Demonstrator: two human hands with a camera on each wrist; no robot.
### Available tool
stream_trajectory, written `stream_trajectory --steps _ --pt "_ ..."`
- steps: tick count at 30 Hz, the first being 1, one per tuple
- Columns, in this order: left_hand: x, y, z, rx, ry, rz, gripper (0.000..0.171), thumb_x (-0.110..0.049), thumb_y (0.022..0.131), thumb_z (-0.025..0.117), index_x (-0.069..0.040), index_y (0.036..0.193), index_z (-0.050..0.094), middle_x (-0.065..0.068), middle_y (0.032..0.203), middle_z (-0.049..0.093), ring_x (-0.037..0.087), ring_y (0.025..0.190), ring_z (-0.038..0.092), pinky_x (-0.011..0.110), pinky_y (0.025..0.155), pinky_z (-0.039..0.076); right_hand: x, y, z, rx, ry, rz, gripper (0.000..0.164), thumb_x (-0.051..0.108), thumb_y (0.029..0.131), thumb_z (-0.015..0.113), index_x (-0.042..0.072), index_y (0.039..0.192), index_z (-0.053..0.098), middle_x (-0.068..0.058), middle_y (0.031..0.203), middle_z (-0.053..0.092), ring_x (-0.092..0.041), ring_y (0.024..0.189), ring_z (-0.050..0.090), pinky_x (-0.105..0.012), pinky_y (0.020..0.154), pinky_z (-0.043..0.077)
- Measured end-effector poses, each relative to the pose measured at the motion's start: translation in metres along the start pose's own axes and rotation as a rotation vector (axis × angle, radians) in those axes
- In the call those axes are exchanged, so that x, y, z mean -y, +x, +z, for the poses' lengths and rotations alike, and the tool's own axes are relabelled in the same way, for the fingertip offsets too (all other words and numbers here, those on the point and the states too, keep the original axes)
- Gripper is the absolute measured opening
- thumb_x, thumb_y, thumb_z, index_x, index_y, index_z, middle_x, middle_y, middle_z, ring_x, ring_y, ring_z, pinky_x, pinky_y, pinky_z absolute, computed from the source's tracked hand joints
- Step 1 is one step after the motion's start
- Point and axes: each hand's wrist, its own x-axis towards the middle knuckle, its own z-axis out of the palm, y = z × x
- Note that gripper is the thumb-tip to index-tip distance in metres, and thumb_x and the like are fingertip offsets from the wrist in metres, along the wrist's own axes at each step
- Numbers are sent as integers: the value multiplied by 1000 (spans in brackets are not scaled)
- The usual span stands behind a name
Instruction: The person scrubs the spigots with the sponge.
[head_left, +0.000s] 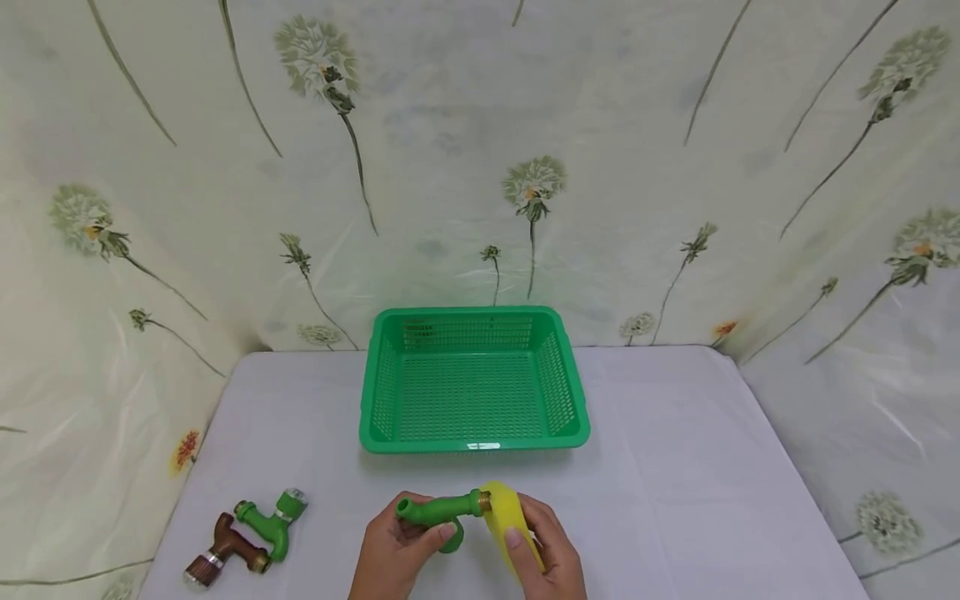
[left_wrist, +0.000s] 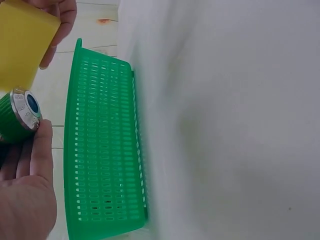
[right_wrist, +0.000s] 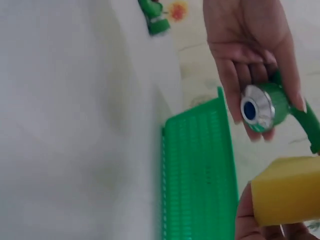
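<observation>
In the head view my left hand (head_left: 401,546) grips a green tap (head_left: 442,508) near the table's front edge, its threaded brass end pointing right. My right hand (head_left: 551,550) holds a yellow sponge (head_left: 512,525) against that threaded end. The left wrist view shows the tap's green knob (left_wrist: 17,115) with a silver, blue-centred cap, resting on the left fingers (left_wrist: 42,155). In the right wrist view the sponge (right_wrist: 287,192) sits in the right hand, below the left hand (right_wrist: 250,45) and the tap's knob (right_wrist: 262,107).
A green perforated basket (head_left: 474,446) stands at the back middle of the white-covered table (head_left: 675,467). To the left lie a second green tap (head_left: 273,525) and a brown tap (head_left: 228,550), close together. A flowered sheet (head_left: 450,167) hangs behind and at both sides.
</observation>
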Motion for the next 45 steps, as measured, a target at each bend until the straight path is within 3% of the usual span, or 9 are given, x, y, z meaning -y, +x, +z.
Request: stream_trajectory --steps 4,7,11,16,24,32,36,42,45 --pt "-1 3 1 -31 -28 -32 45 -27 80 80 0 109 59 13 101 69 26 90 69 31 76 56 -6 0 9 -18 33 50 34 42 92 63 26 122 61 4 123 57 -17 108 58 -29 84 52" --pt "-2 3 1 -42 -69 -45 48 -26 79 81 2 110 58 14 103 69 27 93 69 31 77 56 -11 -1 12 6 20 7 31 38 92 65 27 121 63 4 122 57 -17 108 58 -30 83 54" --pt "-3 4 3 -47 -104 -56 49 -26 78 81 3 110 58 15 105 68 28 95 69 32 78 57 -21 -6 18 36 -114 -154 31 35 92 67 29 122 63 9 124 55 -13 108 57 -30 82 53" --pt "-1 5 4 -101 -102 -97 49 -26 78 82 3 110 58 14 105 69 25 94 69 31 77 57 -33 -10 26 8 -288 -332 38 35 89 70 31 126 61 13 128 51 -7 106 57 -28 85 52" --pt "-2 6 1 -131 -124 -109 49 -26 79 81 4 109 57 14 106 70 25 97 69 30 81 56 -34 -16 26 -12 -368 -393 39 37 87 73 38 124 61 16 129 50 -6 106 54 -27 80 53" --pt "0 10 -3 -153 -139 -100 47 -26 80 80 2 111 57 11 107 71 21 102 67 26 86 53 -27 -20 17 110 -444 -351 36 45 90 65 34 125 61 14 129 47 -7 107 54 -27 84 53" --pt "-2 11 -2 -138 -157 -123 48 -27 80 80 2 110 57 12 108 71 23 102 67 27 87 53 -23 -19 16 50 -417 -367 38 43 89 68 35 125 60 15 130 49 -6 109 54 -27 85 53" --pt "-4 11 -1 -101 -143 -150 53 -30 79 80 3 113 57 13 107 70 24 98 68 29 83 55 -23 -14 24 -42 -454 -592 48 30 83 78 29 128 59 5 133 48 -10 109 54 -27 81 53" --pt "-5 11 -3 -114 -151 -134 52 -29 80 80 3 113 57 13 107 71 24 100 68 28 85 54 -25 -14 26 -33 -517 -620 50 31 82 79 31 127 58 5 134 47 -8 111 52 -28 82 54"
